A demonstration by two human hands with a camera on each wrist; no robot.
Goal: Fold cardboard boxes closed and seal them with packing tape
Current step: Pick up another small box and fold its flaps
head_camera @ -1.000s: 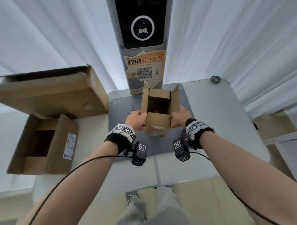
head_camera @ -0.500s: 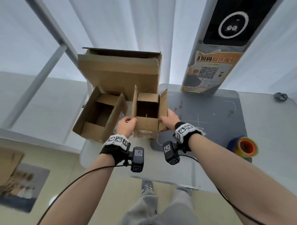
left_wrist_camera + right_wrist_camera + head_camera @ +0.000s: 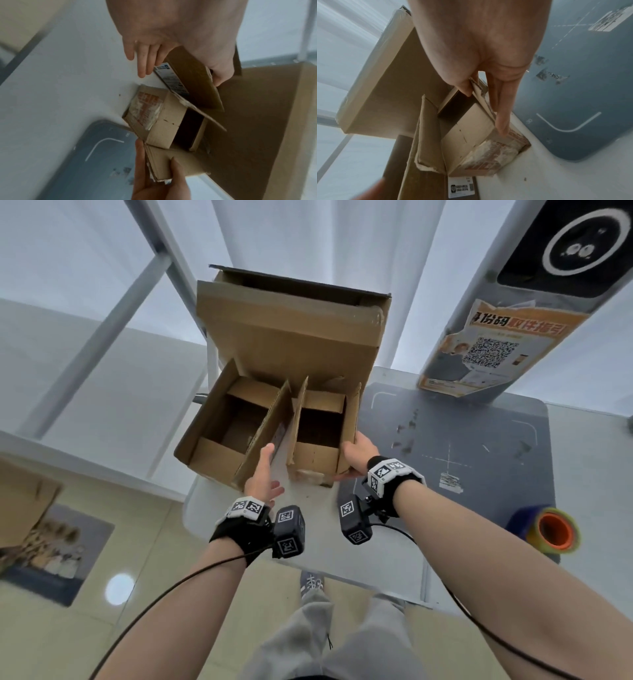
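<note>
A small open cardboard box (image 3: pixel 313 455) stands on the white table (image 3: pixel 589 481), its worn, taped side toward me (image 3: pixel 145 108). My right hand (image 3: pixel 352 451) pinches its right flap, thumb (image 3: pixel 462 83) inside and fingers (image 3: pixel 500 119) outside. My left hand (image 3: pixel 265 463) is off the small box with straight fingers (image 3: pixel 143 65). It lies against the labelled flap (image 3: pixel 173 79) of a medium open box (image 3: pixel 219 436) just to the left. A tape roll (image 3: pixel 551 530) with an orange core lies at the table's right front.
A large brown box (image 3: pixel 291 344) stands behind both boxes. A grey cutting mat (image 3: pixel 462 436) covers the table's middle. A grey post with a QR poster (image 3: pixel 493 350) rises at the back right. Another carton (image 3: pixel 20 501) sits on the floor at left.
Both hands carried the small box left off the mat, next to the medium box. My left hand has let go of it and straightened out. The right hand keeps its hold.
</note>
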